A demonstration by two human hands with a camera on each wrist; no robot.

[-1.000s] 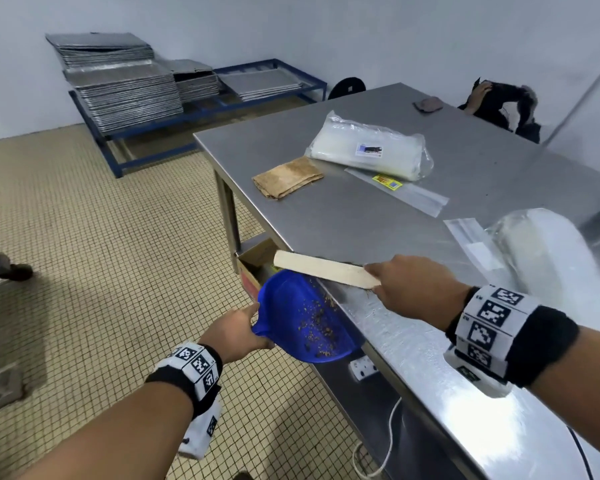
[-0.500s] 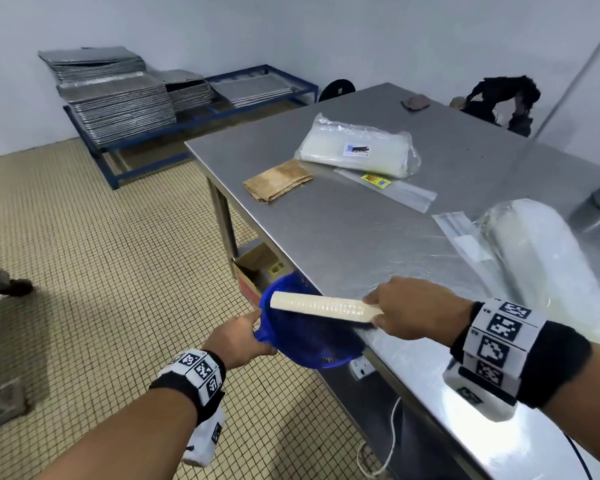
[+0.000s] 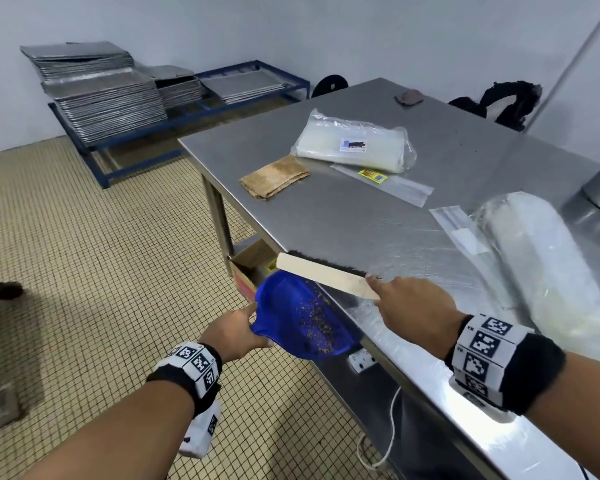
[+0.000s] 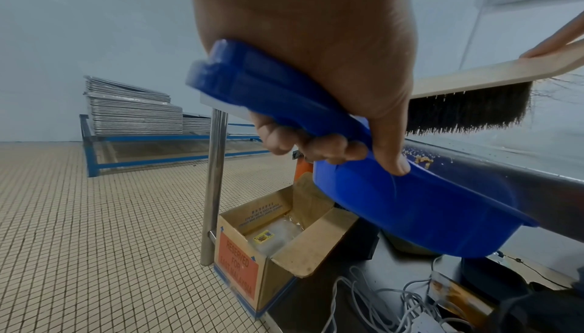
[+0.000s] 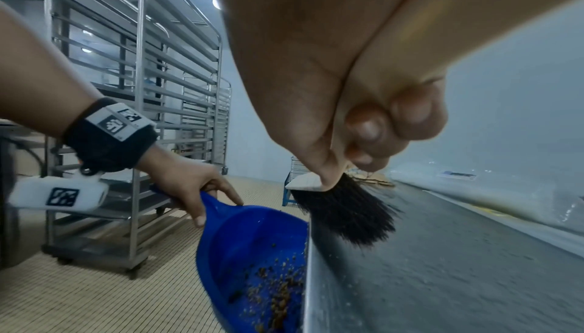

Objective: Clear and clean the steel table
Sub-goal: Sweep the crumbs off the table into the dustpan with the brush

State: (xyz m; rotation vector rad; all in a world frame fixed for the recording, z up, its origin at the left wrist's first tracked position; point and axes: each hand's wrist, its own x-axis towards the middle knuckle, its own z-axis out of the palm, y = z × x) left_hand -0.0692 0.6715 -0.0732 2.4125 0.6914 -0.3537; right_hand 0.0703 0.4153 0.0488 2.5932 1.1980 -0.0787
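My left hand (image 3: 234,332) grips the handle of a blue dustpan (image 3: 302,315), held just below the near edge of the steel table (image 3: 343,216). Brown crumbs (image 5: 278,291) lie in the pan. My right hand (image 3: 409,308) grips a wooden brush (image 3: 326,275) with black bristles (image 5: 344,211), which sits at the table edge above the pan. In the left wrist view the dustpan (image 4: 395,196) hangs under the brush (image 4: 467,93), and a few crumbs cling to the table's front lip.
On the table lie a folded brown cloth (image 3: 274,176), a clear plastic pack (image 3: 355,145), flat plastic sleeves (image 3: 385,180), a big white bag (image 3: 541,258) and a steel pot (image 3: 596,199). An open cardboard box (image 4: 278,243) and cables sit underneath. Stacked trays (image 3: 97,95) stand far left.
The brush swept out over the dustpan half a second ago, then came back onto the table edge. The dustpan stayed under the edge in my left hand.
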